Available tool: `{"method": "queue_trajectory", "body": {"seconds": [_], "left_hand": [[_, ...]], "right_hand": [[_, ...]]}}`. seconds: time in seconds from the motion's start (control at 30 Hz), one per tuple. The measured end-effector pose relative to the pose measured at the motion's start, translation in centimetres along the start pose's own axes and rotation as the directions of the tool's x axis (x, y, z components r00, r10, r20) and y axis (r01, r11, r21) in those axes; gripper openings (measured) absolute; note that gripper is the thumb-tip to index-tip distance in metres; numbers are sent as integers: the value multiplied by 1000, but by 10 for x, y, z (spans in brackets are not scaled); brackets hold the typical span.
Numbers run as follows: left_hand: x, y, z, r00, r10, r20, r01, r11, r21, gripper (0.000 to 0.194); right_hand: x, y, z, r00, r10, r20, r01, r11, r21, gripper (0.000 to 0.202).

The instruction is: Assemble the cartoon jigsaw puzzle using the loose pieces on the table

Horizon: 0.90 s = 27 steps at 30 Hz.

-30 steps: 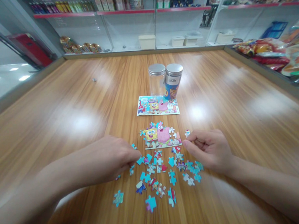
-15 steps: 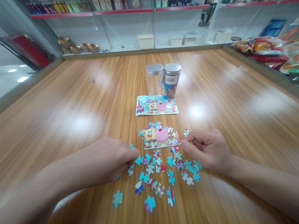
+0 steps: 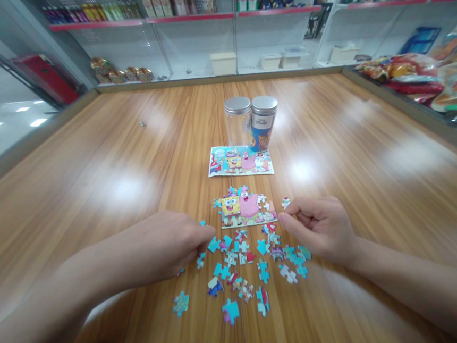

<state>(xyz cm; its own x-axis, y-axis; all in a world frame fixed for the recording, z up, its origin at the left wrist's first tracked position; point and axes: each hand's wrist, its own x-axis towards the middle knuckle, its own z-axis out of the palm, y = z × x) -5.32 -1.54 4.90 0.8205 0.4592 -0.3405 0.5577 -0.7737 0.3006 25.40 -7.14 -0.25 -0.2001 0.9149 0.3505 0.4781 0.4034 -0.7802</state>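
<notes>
A partly joined jigsaw puzzle (image 3: 249, 206) lies flat in front of me, showing a yellow square figure and a pink star figure. My left hand (image 3: 184, 237) is closed at the left of the loose pieces, fingertips pointing down; what they hold, if anything, is hidden. To the puzzle's right, my right hand (image 3: 317, 226) is curled with thumb and forefinger together, and I cannot make out anything between them. Just beyond its forefinger is a small puzzle piece (image 3: 286, 202). Several loose blue puzzle pieces (image 3: 222, 271) are scattered between the hands and nearer me.
Behind the puzzle lies a printed picture sheet (image 3: 239, 162). A clear jar (image 3: 238, 125) and a labelled canister (image 3: 263, 125), both with silver lids, stand at its back edge. Packaged goods (image 3: 408, 81) are piled past the right rim of the wooden table (image 3: 91, 151).
Both hands keep nearly the same pose and place. The whole view shifts very slightly; no piece visibly moves on the table.
</notes>
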Motion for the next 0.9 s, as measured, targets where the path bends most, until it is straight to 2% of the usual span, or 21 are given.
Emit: {"method": "queue_trajectory", "body": {"seconds": [0.23, 0.33, 0.43, 0.53, 0.67, 0.77, 0.9], "left_hand": [[-3, 1, -3, 1000, -6, 0, 6, 1000, -14, 19], [-4, 0, -4, 1000, 15, -13, -15, 1000, 2, 18], [-3, -1, -3, 998, 16, -64, -12, 998, 57, 17], [1, -3, -2, 975, 36, -219, -13, 995, 104, 18], [6, -5, -2, 921, 45, -386, 19, 987, 161, 24], [9, -5, -3, 899, 83, -430, -6, 984, 176, 25], [13, -6, 1, 890, 165, -425, -91, 978, 189, 29]], "right_hand": [[2, -6, -1, 1000, -19, 4, 19, 1000, 9, 27], [5, -2, -6, 997, 35, -68, -35, 999, 10, 29], [15, 14, -19, 987, 98, -128, -97, 995, 11, 26], [27, 33, -34, 991, 123, -48, -122, 992, 24, 16], [34, 43, -40, 995, 81, 60, -74, 991, -112, 8], [32, 38, -36, 985, 89, 147, -56, 974, -218, 9], [32, 30, -34, 972, 138, 190, -60, 927, -370, 12]]}}
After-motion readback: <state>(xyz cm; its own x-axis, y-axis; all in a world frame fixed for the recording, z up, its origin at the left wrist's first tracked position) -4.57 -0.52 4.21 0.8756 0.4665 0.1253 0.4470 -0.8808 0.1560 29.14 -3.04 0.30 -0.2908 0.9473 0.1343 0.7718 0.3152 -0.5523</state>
